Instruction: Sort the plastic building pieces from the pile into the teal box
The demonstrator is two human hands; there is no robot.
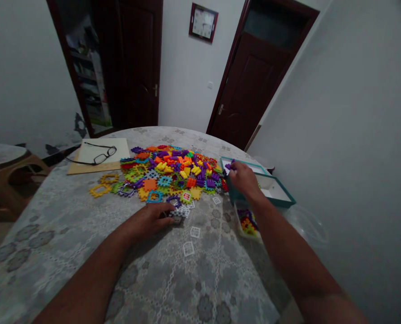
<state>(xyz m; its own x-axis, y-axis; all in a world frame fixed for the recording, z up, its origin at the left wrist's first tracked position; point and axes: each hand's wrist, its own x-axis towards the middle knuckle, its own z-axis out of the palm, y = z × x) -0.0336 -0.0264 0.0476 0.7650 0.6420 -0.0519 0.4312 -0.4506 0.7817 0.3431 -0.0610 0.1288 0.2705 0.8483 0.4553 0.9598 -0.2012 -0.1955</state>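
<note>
A large heap of coloured plastic building pieces (166,173) lies on the table: notched squares, open frames and chunky connectors. At its near edge, my left hand (158,215) is closed, thumb and fingers around a grey notched piece (177,213); the fingers partly hide it. My right hand (243,177) pinches a purple piece (231,165) above the teal-edged box (279,191) at the heap's right. Under my right forearm, a clear plastic tub (240,228) holds purple, red and yellow pieces. White window-grid pieces (188,249) lie flat near my left hand.
Black-framed glasses (101,157) rest on a cream board or pad (74,169) at the left. A clear lid (308,225) is beside the box, at the right. The round table has a patterned grey cloth (146,279). A stool (11,180) stands to the left.
</note>
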